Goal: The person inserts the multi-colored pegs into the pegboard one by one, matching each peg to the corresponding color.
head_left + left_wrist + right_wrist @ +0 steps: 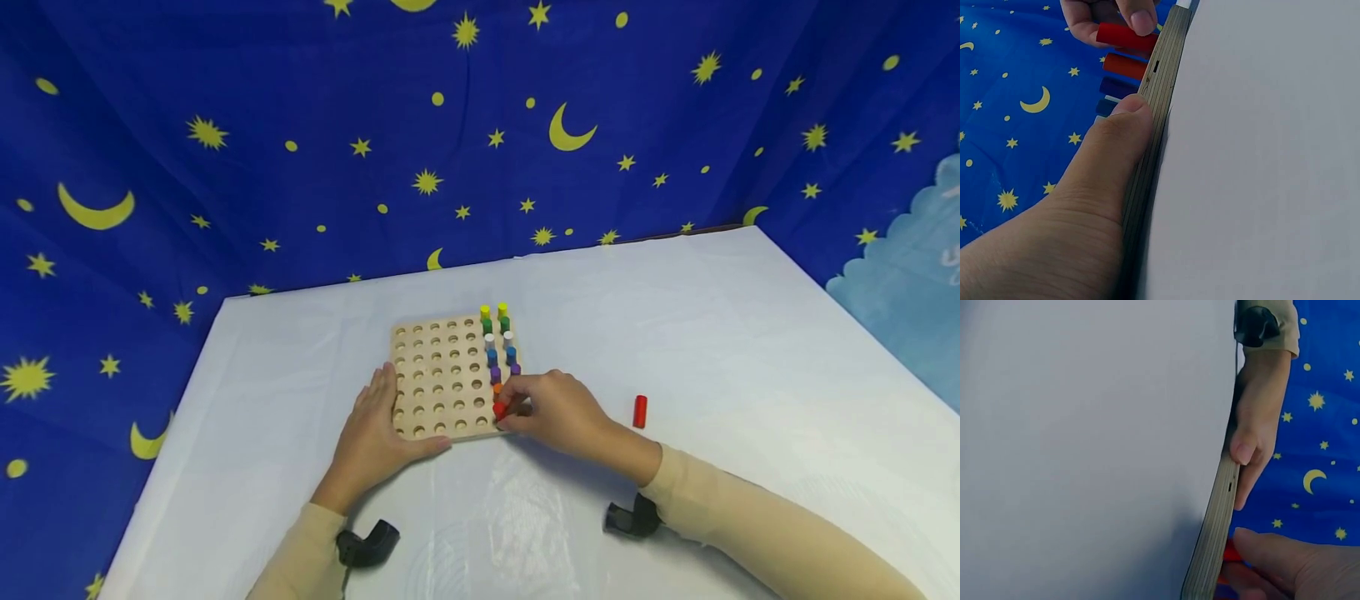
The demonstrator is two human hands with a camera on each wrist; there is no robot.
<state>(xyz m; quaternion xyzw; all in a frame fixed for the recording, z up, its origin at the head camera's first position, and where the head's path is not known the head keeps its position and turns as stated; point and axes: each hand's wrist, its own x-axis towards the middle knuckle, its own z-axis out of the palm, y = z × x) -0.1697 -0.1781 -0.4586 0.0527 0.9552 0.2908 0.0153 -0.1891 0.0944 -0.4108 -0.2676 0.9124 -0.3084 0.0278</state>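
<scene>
A wooden pegboard [447, 364] with rows of round holes lies on the table. My left hand [372, 437] rests at its near left corner, fingers along the left side and thumb against the front edge. At the near right, my right hand [564, 414] pinches a red peg [1124, 37] between thumb and fingers, upright at the front row; its lower end is unclear. Behind it stand an orange peg [1125, 64] and paired purple, blue [492, 357], white [489, 341], green [487, 326] and yellow pegs [485, 312]. My right hand hides part of the rightmost column.
Another red peg [640, 412] lies loose on the white tabletop [720, 350], right of the board. Black wrist-worn devices [369, 543] sit by both sleeves. A blue curtain [315, 92] with stars and moons hangs behind the table.
</scene>
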